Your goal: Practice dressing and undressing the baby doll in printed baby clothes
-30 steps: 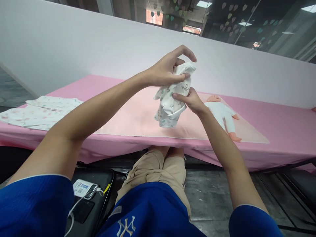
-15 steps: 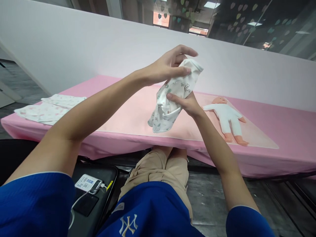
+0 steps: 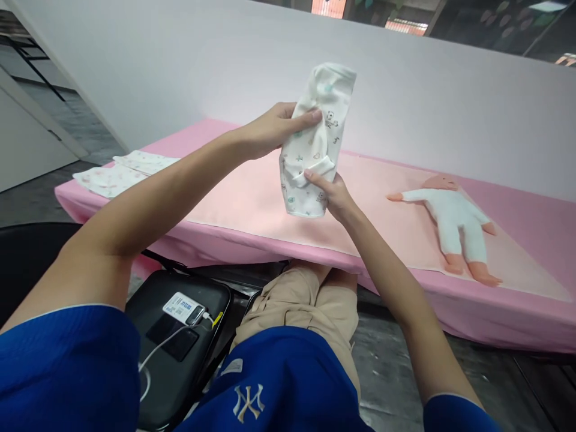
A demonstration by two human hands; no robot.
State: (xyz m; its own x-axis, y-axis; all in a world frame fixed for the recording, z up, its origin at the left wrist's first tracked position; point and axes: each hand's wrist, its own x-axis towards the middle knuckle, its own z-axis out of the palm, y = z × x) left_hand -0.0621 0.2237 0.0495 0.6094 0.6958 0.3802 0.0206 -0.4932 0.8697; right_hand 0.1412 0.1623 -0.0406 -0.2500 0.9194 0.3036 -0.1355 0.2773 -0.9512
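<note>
Between my hands, above the pink table, is a folded white cloth [image 3: 310, 144] printed with small animals and green marks; whether it is a garment I cannot tell. My left hand [image 3: 285, 125] grips its left side, thumb across the front and the other fingers hidden behind. Lower down on the right, my right hand [image 3: 332, 191] pinches the cloth near a turned-up fold, thumb in front. A baby doll [image 3: 456, 213] in a white suit lies on its back to the right, apart from both hands.
A peach mat [image 3: 234, 192] covers part of the pink tablecloth [image 3: 540, 210]. Folded printed baby clothes [image 3: 117, 177] lie at the table's left end. On a black chair [image 3: 148, 294] beside me are a white power bank [image 3: 182, 307], a phone [image 3: 173, 336] and a cable. A white wall [image 3: 189, 60] rises behind.
My left hand has moved down and left, closing from loosely spread fingers onto the cloth's side. The cloth now stands flatter and more upright. The view has shifted left.
</note>
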